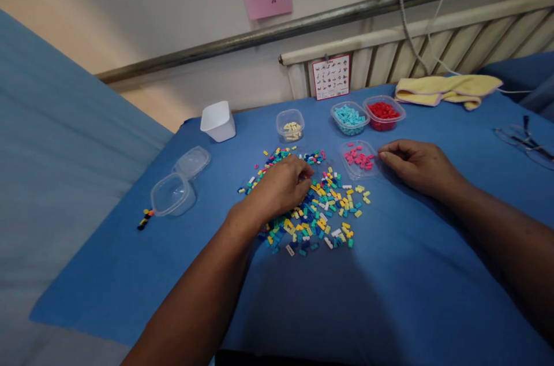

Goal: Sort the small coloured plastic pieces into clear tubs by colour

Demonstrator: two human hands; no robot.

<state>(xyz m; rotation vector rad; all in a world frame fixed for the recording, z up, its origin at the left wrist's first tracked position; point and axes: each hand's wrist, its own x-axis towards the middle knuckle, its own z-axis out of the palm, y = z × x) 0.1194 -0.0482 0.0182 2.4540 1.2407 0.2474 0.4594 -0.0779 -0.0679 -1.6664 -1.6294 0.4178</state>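
Note:
A loose heap of tiny building bricks (322, 219) in yellow, teal, blue, green, white and pink spreads over the blue cloth. My left hand (283, 184) is in the heap, fingers curled down with thumb and fingertips close together; what they hold, if anything, is hidden. Pink bricks (360, 159) lie in a shallow clear plastic lid (346, 168) right of the heap. Beside that lid's right edge my right hand (418, 165) rests on the cloth, fingers bent and thumb near the index finger. Whether something is between them cannot be made out.
Behind the heap stand clear tubs of pale yellow (282, 118), turquoise (350, 118) and red bricks (383, 112). A white container (217, 122), a clear tub (173, 195) and a lid (193, 162) are at left. Right are a yellow cloth (445, 90) and glasses (526, 139).

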